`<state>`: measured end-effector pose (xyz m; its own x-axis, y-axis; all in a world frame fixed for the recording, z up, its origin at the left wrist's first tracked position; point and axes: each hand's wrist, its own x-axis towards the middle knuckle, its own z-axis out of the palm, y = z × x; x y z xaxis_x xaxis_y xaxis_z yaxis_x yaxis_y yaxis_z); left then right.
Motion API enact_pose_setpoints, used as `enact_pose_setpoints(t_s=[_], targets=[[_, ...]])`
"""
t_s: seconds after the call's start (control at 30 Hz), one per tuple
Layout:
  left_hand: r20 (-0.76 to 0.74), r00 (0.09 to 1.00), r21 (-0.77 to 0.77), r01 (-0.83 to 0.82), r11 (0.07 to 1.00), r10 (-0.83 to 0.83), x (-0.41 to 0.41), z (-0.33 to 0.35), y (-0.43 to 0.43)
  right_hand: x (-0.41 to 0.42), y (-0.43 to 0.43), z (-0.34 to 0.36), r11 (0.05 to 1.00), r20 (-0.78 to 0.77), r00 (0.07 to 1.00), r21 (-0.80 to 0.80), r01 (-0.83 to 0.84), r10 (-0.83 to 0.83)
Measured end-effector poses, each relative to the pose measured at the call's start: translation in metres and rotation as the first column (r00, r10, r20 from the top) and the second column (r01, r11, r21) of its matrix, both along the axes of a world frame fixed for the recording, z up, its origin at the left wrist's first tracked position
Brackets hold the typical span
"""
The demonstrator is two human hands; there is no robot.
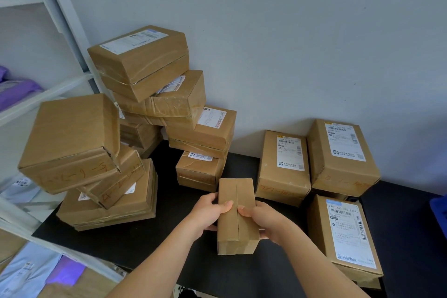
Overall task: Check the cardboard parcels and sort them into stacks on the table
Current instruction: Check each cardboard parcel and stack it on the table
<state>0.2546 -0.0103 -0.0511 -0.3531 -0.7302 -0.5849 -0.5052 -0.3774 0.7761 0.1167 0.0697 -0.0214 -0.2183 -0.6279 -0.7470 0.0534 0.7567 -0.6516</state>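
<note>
I hold a small plain cardboard parcel [238, 220] above the black table [169, 237], its taped seam facing up and no label showing. My left hand [210, 213] grips its left side, thumb on top. My right hand [263, 220] grips its right side the same way. A leaning stack of several parcels [150, 84] rises at the back left against the wall. A second tilted pile [79, 147] stands at the left. Labelled parcels lie at the right: two at the back [283, 164] [343, 155] and one nearer [346, 232].
A white shelf rack [36, 94] with purple and grey mailer bags stands along the left. A blue bin [439, 215] shows at the right edge. The grey wall closes the back. Bare black table surface lies around the held parcel.
</note>
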Motion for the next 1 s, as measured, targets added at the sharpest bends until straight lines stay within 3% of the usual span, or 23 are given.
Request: enact_pose_setpoints(t_s=[0.43,0.63,1.0], targets=[[-0.014,1.000,-0.014,0.009,1.000,-0.009,0.006,0.004,0.014,0.009,0.011,-0.002,0.997,-0.007,1.000,-0.073,0.021,-0.022],[-0.088,0.995,0.037,-0.049,0.998,0.052,0.008,0.014,0.017,0.008,0.016,0.004,0.995,-0.099,0.995,-0.099,0.011,-0.021],[-0.136,0.980,-0.015,-0.149,0.989,0.145,0.005,0.036,0.023,0.008,0.021,0.018,0.983,-0.060,0.994,-0.163,0.086,-0.097]])
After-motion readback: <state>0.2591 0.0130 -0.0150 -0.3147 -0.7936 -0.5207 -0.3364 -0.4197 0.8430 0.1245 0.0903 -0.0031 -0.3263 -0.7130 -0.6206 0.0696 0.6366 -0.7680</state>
